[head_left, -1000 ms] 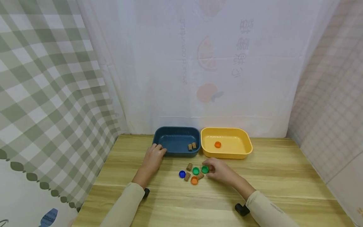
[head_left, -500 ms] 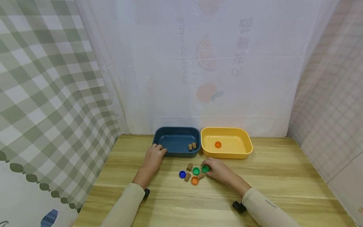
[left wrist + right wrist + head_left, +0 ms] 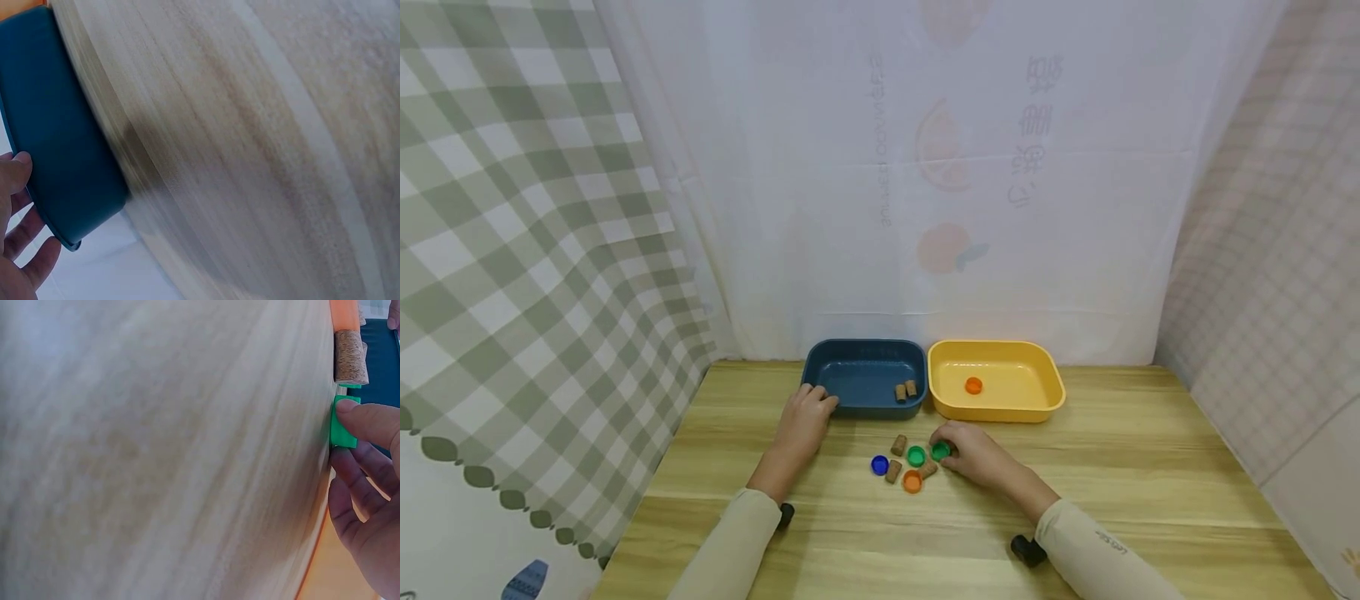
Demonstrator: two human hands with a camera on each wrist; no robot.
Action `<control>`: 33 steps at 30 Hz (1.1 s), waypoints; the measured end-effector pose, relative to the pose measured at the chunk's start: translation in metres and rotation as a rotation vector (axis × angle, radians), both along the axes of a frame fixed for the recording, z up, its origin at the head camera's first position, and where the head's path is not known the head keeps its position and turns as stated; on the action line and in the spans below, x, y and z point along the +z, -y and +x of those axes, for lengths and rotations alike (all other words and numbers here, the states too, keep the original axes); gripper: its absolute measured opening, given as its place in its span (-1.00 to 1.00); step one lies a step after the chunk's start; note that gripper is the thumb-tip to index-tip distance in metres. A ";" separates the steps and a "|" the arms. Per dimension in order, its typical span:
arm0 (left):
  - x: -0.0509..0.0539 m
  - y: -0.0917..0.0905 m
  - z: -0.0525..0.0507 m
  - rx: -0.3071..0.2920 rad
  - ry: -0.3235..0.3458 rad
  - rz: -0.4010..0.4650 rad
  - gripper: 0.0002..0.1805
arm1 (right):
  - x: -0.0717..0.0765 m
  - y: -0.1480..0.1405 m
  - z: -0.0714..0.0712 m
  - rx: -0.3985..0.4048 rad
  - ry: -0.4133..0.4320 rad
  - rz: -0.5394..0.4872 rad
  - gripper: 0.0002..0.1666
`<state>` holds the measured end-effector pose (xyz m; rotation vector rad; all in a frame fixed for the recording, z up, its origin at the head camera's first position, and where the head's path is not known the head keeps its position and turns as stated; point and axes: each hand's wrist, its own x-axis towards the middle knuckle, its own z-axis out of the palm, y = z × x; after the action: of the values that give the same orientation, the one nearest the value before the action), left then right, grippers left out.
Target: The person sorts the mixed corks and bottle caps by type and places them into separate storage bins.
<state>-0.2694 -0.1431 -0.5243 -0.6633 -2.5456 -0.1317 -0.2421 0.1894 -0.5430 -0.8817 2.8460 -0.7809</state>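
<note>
My right hand (image 3: 981, 457) pinches a green bottle cap (image 3: 940, 451) at table level; in the right wrist view its thumb lies on the green cap (image 3: 344, 428). Beside it are a second green cap (image 3: 916, 456), an orange cap (image 3: 912, 482), a blue cap (image 3: 880, 465) and three corks, one cork (image 3: 898, 445) behind, one cork (image 3: 893, 472) near the blue cap and another cork (image 3: 928, 469) near my fingers. My left hand (image 3: 802, 419) grips the left front corner of the blue tray (image 3: 865, 412); the left wrist view has its thumb against the tray wall (image 3: 56, 125).
Two corks (image 3: 906, 391) lie in the blue tray's right end. A yellow tray (image 3: 996, 414) stands right beside it, with an orange cap (image 3: 973, 386) inside. Behind the wooden table (image 3: 1112, 467) hangs a white curtain (image 3: 820, 208); a checked cloth (image 3: 550, 208) hangs at the left.
The right thumb and fingers have closed in on the green cap, which stays in about the same place. The left hand has kept its hold on the blue tray.
</note>
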 end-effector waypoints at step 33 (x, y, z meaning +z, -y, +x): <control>-0.005 0.000 -0.002 -0.013 -0.037 -0.007 -0.83 | 0.032 -0.023 0.013 -0.001 -0.001 -0.068 -0.66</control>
<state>-0.2717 -0.1431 -0.5289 -0.6791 -2.5075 -0.1144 -0.2287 0.2122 -0.5111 -0.8893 2.8368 -0.8820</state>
